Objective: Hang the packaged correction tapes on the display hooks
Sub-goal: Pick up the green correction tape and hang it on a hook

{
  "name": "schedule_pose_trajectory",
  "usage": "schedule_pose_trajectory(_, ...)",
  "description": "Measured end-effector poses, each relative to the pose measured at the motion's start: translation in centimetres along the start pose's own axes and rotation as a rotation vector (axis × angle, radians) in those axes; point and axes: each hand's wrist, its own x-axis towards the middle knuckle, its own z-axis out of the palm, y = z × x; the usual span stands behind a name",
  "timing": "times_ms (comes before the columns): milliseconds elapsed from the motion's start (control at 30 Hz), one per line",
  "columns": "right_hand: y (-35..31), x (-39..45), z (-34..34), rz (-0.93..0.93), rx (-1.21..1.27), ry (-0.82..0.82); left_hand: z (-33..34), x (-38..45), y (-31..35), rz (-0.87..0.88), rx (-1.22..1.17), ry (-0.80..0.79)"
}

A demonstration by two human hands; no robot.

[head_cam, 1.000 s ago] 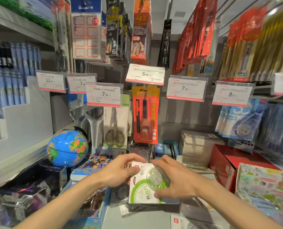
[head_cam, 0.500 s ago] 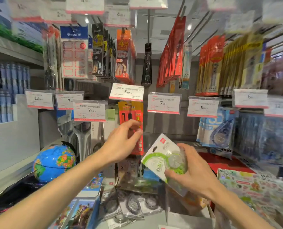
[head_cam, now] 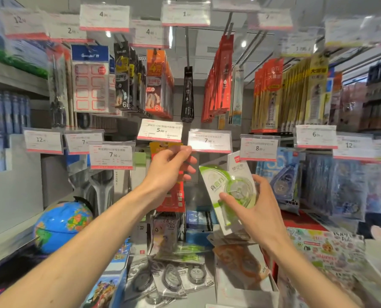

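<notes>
Right hand (head_cam: 257, 210): fingers grip green-and-white carded correction tape package (head_cam: 230, 192), tilted, below white 7.90 price tag (head_cam: 209, 141) | Left hand (head_cam: 169, 170): fingers pinch that tag's lower left corner

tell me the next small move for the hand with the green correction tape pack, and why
Probably lift the green correction tape pack up and left toward the hook behind the 7.90 price tag. The right hand grips the pack tilted, its top still below that tag, while the left hand pinches the tag's lower left corner, seemingly to tip it clear. The hook itself is hidden, so this is a guess.
</notes>
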Motion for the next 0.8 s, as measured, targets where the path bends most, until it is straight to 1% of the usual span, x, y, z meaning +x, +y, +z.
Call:
schedule_pose_trajectory(100,-0.8,0.4,0.7,0.009,0.040,0.030,0.2,-0.3,0.4,-0.041,-0.128,-0.021)
schedule_pose_trajectory(233,-1.7,1.0,1.6,0.014,0.084,0.041,0.5,-0.3,0.7,-0.076,-0.214,-0.046)
schedule_pose_trajectory(533,-2.1,2.3,2.5,0.075,0.097,0.012,0.5,-0.3,1.3,-0.094,-0.256,-0.046)
schedule_pose_trajectory(800,-2.5,2.6,2.7,0.049,0.101,0.022,0.4,-0.4,1.3,-0.082,-0.274,-0.079)
